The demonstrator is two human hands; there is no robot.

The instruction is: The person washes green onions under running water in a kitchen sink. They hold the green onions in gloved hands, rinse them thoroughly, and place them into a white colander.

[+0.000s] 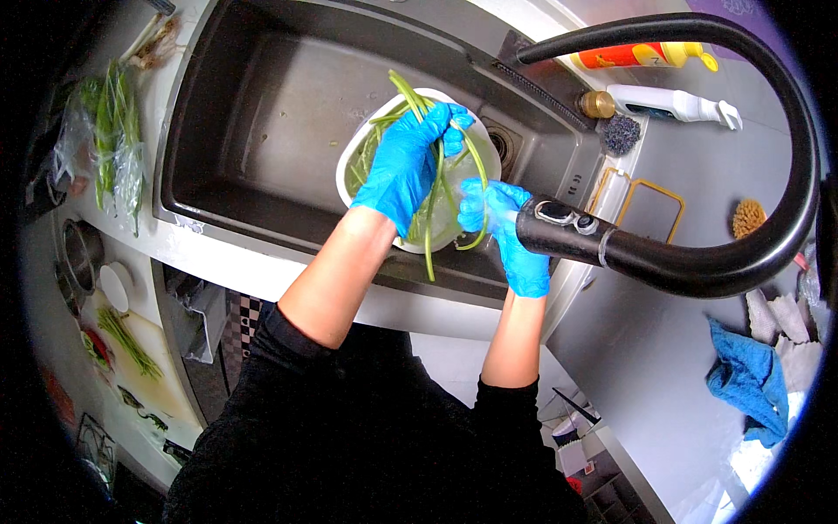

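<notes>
My left hand (409,157), in a blue glove, is closed on long green vegetable stems (430,226) above a white basin (342,171). The basin stands in a dark sink (288,111) and holds water and more green stems. To the right, my right hand (501,229), gloved too, is beside the black faucet's spray head (556,226), under its water stream. One stem curves down past the right fingers; whether they grip it cannot be told.
Bagged green vegetables (114,137) lie on the left counter. Lower left, cut green stems (131,340) lie on a cutting board (167,376). Bottles, a dark scrubber (620,134) and a brass-coloured cap (597,104) are behind the sink's right end. A blue cloth (749,380) lies far right.
</notes>
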